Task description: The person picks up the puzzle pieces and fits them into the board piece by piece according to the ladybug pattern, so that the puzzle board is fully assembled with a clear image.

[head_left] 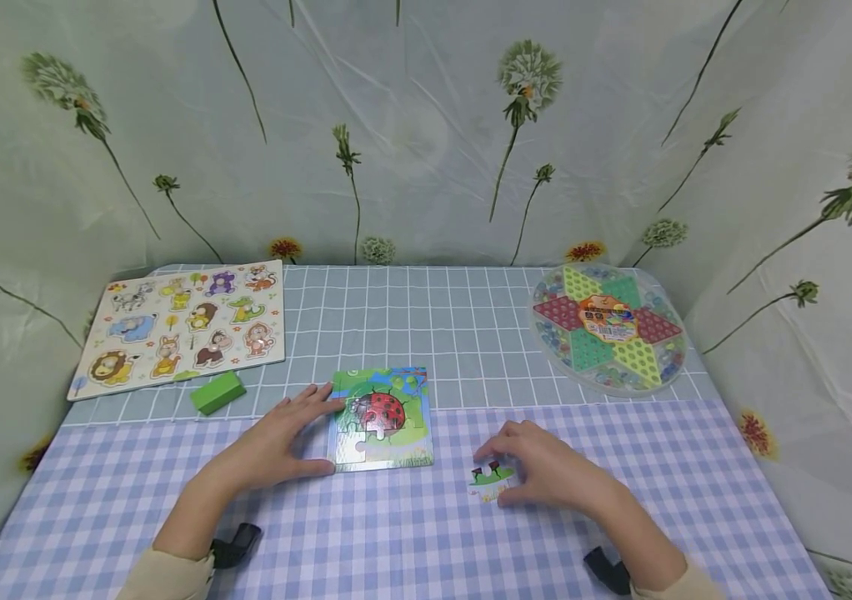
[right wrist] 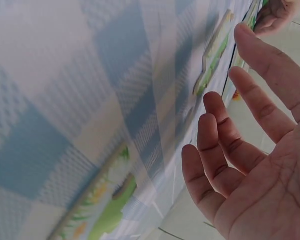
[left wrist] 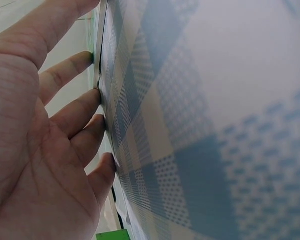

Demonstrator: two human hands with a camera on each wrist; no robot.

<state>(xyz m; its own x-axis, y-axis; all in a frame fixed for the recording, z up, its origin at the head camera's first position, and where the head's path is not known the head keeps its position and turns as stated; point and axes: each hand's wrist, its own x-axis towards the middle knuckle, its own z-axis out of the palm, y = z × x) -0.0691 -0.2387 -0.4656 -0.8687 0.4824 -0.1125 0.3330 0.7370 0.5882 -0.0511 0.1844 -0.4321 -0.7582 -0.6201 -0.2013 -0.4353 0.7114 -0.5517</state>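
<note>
A square ladybug jigsaw puzzle [head_left: 396, 454] lies on the checked cloth, with bare white board showing at its lower left. My left hand [head_left: 276, 442] rests along the puzzle's left edge, fingers spread and thumb at the lower corner. In the left wrist view, the fingertips [left wrist: 92, 95] come up against that edge and the cloth. To the right, my right hand [head_left: 546, 471] arches loosely beside jigsaw pieces [head_left: 492, 475] with green and flower print. Two pieces lie on the cloth in the right wrist view, one nearer [right wrist: 102, 200], and the right fingers appear apart from both.
An animal peg puzzle [head_left: 189, 329] lies at the back left, with a green block [head_left: 218, 392] in front of it. A round Chinese checkers board [head_left: 606, 329] with marbles around its rim sits at the back right. Flowered curtain [head_left: 426, 125] surrounds the table.
</note>
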